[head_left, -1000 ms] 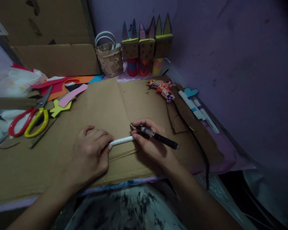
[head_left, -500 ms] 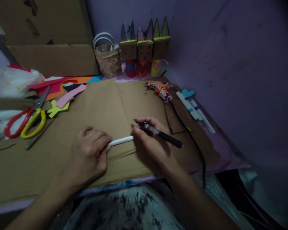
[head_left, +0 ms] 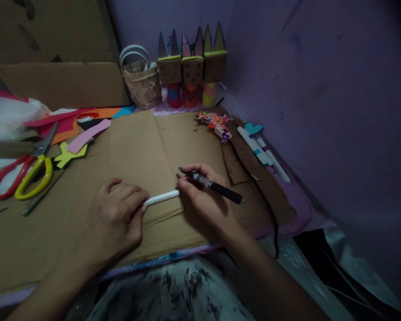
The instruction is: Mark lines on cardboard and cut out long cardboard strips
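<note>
Gripping a black pen (head_left: 214, 186), your right hand (head_left: 203, 200) is resting on the cardboard sheet (head_left: 143, 142). Your left hand (head_left: 115, 218) is pinching one end of a white stick (head_left: 162, 197) lying flat between both hands, scissors (head_left: 23, 171) well left.

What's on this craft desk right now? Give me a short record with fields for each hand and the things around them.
Left hand: fingers pinch one end of a white paper stick
Right hand: grips a black pen, tip pointing left, and touches the stick's other end
Surface: flat cardboard sheet
Left side: red and yellow scissors, coloured paper scraps
Back: woven basket, three cardboard figures with pointed ears
Right: white strips
</note>
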{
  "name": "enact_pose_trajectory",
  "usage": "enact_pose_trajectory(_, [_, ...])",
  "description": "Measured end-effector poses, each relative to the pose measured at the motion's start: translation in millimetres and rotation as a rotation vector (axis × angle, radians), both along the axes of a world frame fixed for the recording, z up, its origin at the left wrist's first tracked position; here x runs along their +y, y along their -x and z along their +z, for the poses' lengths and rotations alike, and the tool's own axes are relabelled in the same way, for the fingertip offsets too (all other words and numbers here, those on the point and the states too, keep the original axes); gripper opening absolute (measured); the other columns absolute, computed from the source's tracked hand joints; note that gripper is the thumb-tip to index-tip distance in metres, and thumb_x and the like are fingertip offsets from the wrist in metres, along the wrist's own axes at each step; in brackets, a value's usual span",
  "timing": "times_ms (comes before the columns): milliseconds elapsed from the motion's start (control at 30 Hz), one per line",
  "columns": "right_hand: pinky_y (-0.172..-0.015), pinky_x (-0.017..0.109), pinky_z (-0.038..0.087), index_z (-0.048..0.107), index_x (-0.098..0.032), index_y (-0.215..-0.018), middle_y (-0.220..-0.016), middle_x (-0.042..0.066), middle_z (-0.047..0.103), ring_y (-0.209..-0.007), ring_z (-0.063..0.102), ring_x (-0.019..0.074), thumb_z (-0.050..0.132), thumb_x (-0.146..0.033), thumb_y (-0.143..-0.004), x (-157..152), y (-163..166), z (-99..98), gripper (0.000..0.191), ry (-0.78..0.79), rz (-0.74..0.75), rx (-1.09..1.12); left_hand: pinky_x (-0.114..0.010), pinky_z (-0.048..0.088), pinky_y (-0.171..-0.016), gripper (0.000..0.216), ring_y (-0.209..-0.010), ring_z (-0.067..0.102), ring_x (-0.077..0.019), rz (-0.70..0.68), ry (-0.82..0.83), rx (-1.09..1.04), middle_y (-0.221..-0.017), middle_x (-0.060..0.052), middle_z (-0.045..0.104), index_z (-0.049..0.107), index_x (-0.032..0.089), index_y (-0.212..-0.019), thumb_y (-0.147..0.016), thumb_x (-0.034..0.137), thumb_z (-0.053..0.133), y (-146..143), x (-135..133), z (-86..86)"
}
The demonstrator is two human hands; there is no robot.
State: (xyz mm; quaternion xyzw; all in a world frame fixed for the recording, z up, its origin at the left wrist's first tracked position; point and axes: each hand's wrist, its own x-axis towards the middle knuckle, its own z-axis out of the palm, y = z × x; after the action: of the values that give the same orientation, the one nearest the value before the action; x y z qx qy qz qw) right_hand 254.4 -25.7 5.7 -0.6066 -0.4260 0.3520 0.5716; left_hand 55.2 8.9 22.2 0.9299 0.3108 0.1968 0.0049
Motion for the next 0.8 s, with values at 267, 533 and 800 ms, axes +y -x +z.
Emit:
enact_pose_trajectory(267, [-0.067, 0.029, 0.050, 0.066, -0.025, -0.089, -0.077, -0.002, 0.072, -0.070, 0.068, 0.0159, 0.066, -0.018, -0.072, -3.2, 0.3, -6.6, 0.018, -0.005, 0.115, -0.193, -0.048, 0.040, -0.089, 0.011, -0.077, 0.059, -0.0208, 0.030, 0.013, -0.005, -0.082, -0.005, 0.065, 0.060, 0.018, -0.089, -0.083, 0.012, 0.052, -0.2, -1.1, 0.5])
enact_pose_trajectory(533, [-0.067, 0.031, 0.051, 0.066, -0.027, -0.087, -0.077, -0.003, 0.073, -0.071, 0.069, 0.0169, 0.067, -0.019, -0.071, -2.4, 1.4, -5.9, 0.018, 0.022, 0.096, -0.162, -0.048, 0.039, -0.090, 0.012, -0.078, 0.059, -0.0216, 0.042, 0.006, 0.013, -0.081, -0.005, 0.065, 0.061, 0.016, -0.088, -0.084, 0.012, 0.050, -1.3, -3.5, 2.1])
enact_pose_trajectory(800, [-0.066, 0.031, 0.051, 0.066, -0.027, -0.088, -0.076, -0.004, 0.073, -0.070, 0.069, 0.0167, 0.067, -0.019, -0.071, -2.6, 0.7, -5.5, 0.019, 0.022, 0.092, -0.161, -0.048, 0.040, -0.089, 0.012, -0.077, 0.058, -0.0212, 0.040, 0.017, 0.008, -0.080, -0.005, 0.064, 0.060, 0.016, -0.088, -0.084, 0.013, 0.049, -2.0, -2.6, 0.1])
